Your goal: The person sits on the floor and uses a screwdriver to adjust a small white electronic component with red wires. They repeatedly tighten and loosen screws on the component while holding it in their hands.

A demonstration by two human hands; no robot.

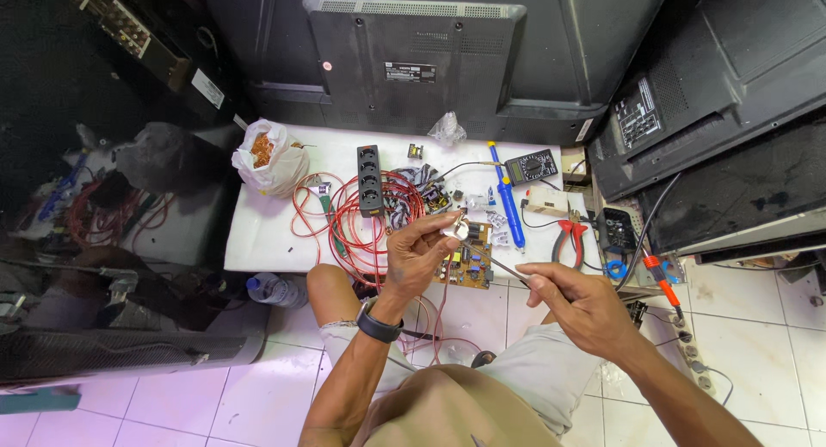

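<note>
My left hand (419,256) pinches small silvery part (456,230) at fingertips — light, fiddly, easily dropped; right hand (578,305) closed on thin metal tool (509,272) — stiff, held near rear, tip toward circuit board (469,259).

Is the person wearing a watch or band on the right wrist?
No, the dark band sits on the wrist of the left hand; the wrist of the right hand, which holds a thin tool, is bare.
</note>
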